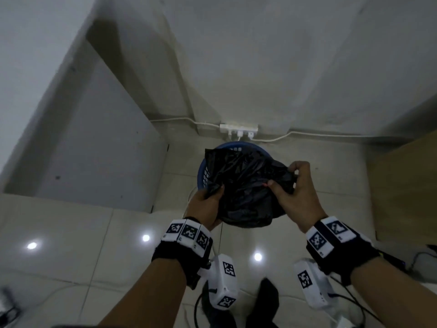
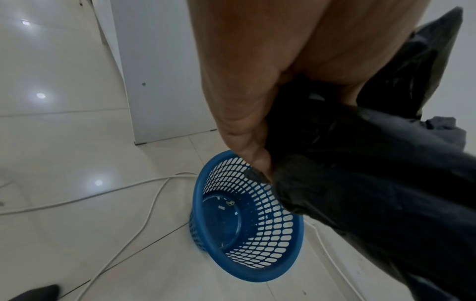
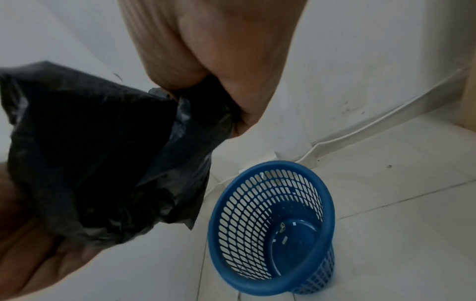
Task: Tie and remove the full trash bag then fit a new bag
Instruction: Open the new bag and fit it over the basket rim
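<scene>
Hands, left [image 1: 208, 204] and right [image 1: 295, 188], each grip pinching black bag [image 1: 246, 185] above blue basket [image 3: 270, 213].

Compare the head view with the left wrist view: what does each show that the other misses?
Only the head view shows the right hand pinching the black bag, the wrist trackers, and the power strip at the wall. Only the left wrist view shows the inside of the blue basket: no liner, just a few small scraps on its floor. Both show the left hand gripping the bag above the basket, and a white cable on the tiled floor.
</scene>
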